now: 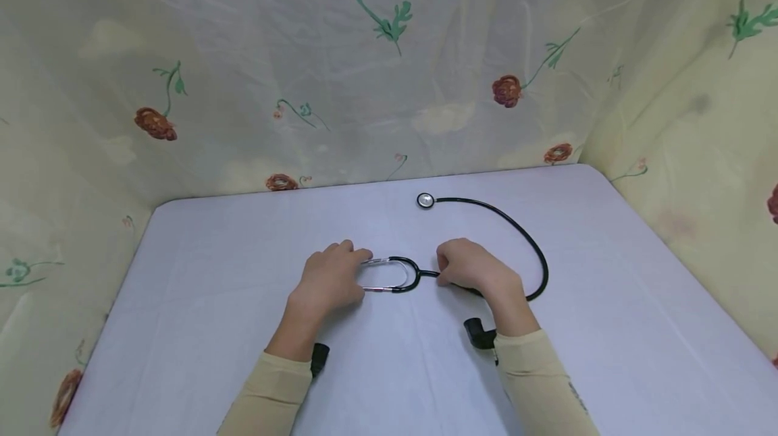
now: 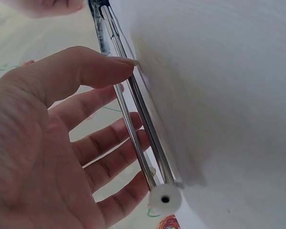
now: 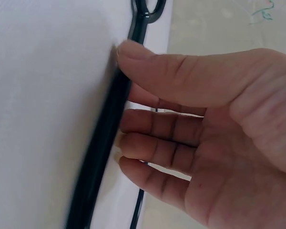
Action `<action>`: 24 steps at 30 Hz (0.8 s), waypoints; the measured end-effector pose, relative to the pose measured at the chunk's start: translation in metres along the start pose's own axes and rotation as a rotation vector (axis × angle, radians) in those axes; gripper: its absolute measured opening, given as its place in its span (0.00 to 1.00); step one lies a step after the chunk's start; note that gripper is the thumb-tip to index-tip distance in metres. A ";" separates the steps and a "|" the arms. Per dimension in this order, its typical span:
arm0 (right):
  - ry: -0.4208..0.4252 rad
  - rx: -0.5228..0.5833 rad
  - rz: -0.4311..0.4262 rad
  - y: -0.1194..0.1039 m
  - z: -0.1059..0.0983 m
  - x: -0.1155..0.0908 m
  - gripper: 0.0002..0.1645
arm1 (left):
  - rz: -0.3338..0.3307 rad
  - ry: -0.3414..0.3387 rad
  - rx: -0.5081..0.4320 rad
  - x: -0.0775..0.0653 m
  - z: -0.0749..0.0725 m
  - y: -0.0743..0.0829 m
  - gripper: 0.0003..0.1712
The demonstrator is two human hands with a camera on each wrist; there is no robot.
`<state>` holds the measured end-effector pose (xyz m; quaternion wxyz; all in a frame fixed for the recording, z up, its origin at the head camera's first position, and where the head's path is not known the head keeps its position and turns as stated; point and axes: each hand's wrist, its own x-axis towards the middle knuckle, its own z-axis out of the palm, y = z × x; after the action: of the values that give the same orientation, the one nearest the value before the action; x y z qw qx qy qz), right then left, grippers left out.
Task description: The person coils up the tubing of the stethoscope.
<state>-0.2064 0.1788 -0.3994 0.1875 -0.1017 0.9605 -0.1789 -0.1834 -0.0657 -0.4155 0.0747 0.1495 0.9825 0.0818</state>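
A stethoscope (image 1: 418,274) with black tubing and metal ear tubes lies on the white table, its ear end pointing left. My left hand (image 1: 331,277) grips the ear tubes between thumb and fingers. In the left wrist view the thumb presses on the metal tubes (image 2: 145,114), fingers along the far side, and a white ear tip (image 2: 158,204) sticks out past the little finger. Just right of the fork, my right hand (image 1: 480,267) pinches the black tube (image 3: 97,152) between thumb and fingers. From there the tubing curves round behind the right hand to the round chest piece (image 1: 425,200).
The table (image 1: 231,247) has a pale cloth and rounded far corners. Flower-printed curtains (image 1: 243,51) hang behind it and on both sides. Black wrist-worn devices show beside the right sleeve (image 1: 541,375) and the left sleeve (image 1: 270,389).
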 end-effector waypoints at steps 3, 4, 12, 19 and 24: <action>0.008 -0.015 -0.003 0.002 0.001 0.003 0.08 | 0.002 0.006 -0.004 0.001 0.001 0.000 0.32; 0.011 -0.023 -0.011 0.003 0.002 0.004 0.08 | 0.003 0.007 -0.008 0.001 0.001 0.000 0.32; 0.044 -0.060 -0.065 0.005 0.004 0.008 0.08 | 0.014 0.023 -0.030 0.000 0.001 0.000 0.29; 0.061 -0.064 -0.061 0.004 0.002 0.006 0.08 | 0.022 0.033 -0.043 0.001 0.001 -0.001 0.28; 0.075 -0.065 -0.053 0.003 -0.002 0.004 0.08 | 0.011 0.014 -0.073 0.001 0.002 0.000 0.33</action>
<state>-0.2116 0.1815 -0.4004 0.1433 -0.1264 0.9691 -0.1561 -0.1841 -0.0651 -0.4173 0.0730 0.1516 0.9785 0.1191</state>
